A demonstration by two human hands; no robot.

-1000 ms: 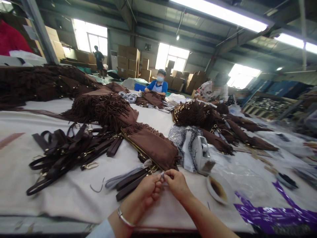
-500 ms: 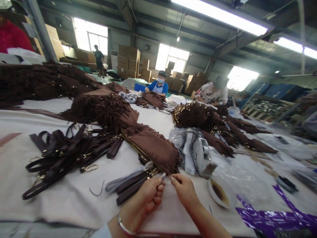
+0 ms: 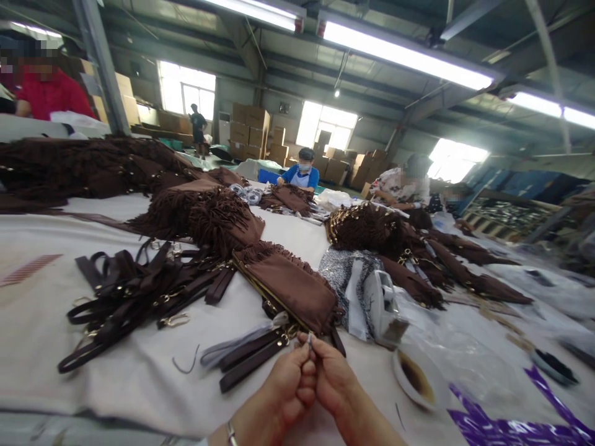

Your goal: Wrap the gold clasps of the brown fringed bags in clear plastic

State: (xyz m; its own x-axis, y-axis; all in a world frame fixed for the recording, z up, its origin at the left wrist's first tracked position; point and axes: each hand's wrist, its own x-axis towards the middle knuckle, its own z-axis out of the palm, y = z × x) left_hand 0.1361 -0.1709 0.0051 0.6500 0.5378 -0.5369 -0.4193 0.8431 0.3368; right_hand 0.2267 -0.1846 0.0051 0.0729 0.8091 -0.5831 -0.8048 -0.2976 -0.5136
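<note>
At the near edge of the bench (image 3: 116, 384), pinching a small pale piece (image 3: 308, 338) between both hands, left hand (image 3: 288, 384) and right hand (image 3: 332, 381) pressed together, each grip clenched on it. Likely fitting hardware to the dark strap (image 3: 253, 359) beside the brown fringed bag (image 3: 292, 288); next move probably needs fine fingertip alignment.

Both hands (image 3: 309, 381) pinch, perhaps, thread
</note>
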